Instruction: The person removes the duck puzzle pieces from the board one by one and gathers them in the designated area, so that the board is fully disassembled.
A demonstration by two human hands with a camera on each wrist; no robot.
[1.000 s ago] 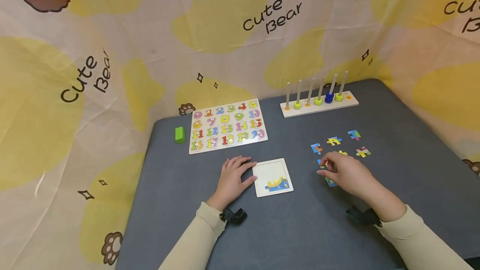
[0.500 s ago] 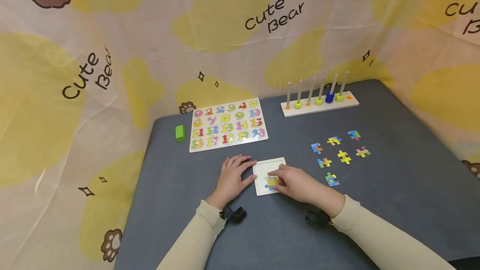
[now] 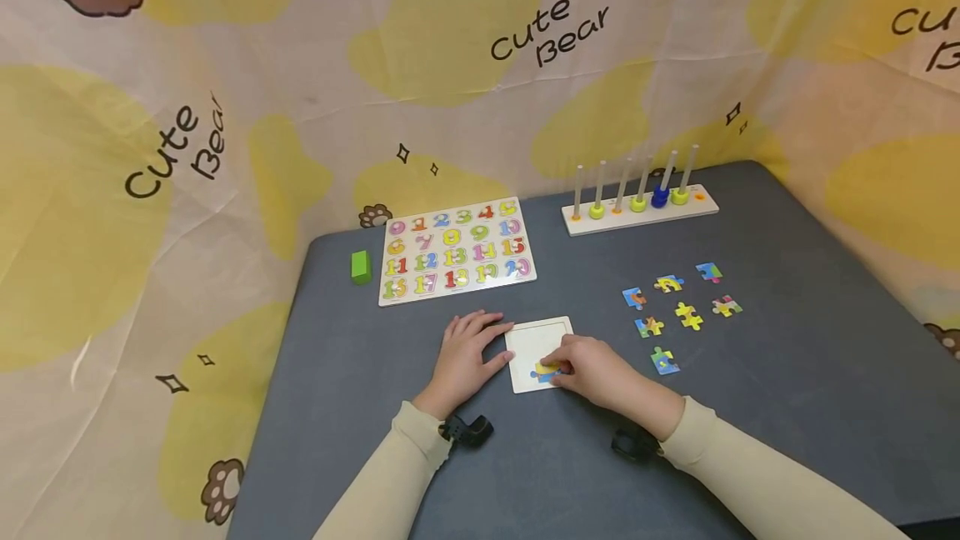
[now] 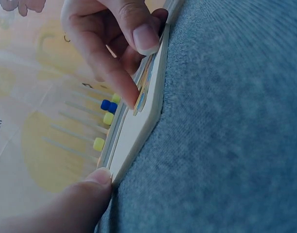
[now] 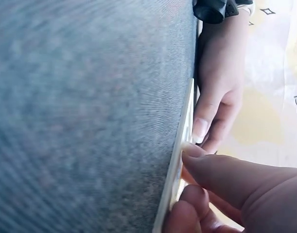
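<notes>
A square white puzzle tray [image 3: 531, 337] lies on the table between the hands. Inside its lower right part are joined blue-and-yellow puzzle pieces [image 3: 542, 373], partly covered by my right hand [image 3: 600, 373]. That hand's thumb and index finger grip the pieces from either side, low over the tray; in the left wrist view, the index fingertip [image 4: 135, 99] touches the pieces' end. My left hand [image 3: 465, 361] rests spread on the table, with thumb and index finger against the tray's left edge. The left thumb [image 4: 97, 179] touches the tray's corner in the left wrist view.
Several loose puzzle pieces [image 3: 688, 316] lie to the right. Behind the tray are a number puzzle board [image 3: 456, 300] and a green block [image 3: 361, 267]. A pegged bead stand [image 3: 600, 225] stands at the back right, near the printed cloth wall [image 3: 450, 140].
My right hand has moved left from the loose pieces to the tray, and its index finger has come down onto the pieces there. The left hand stays in place.
</notes>
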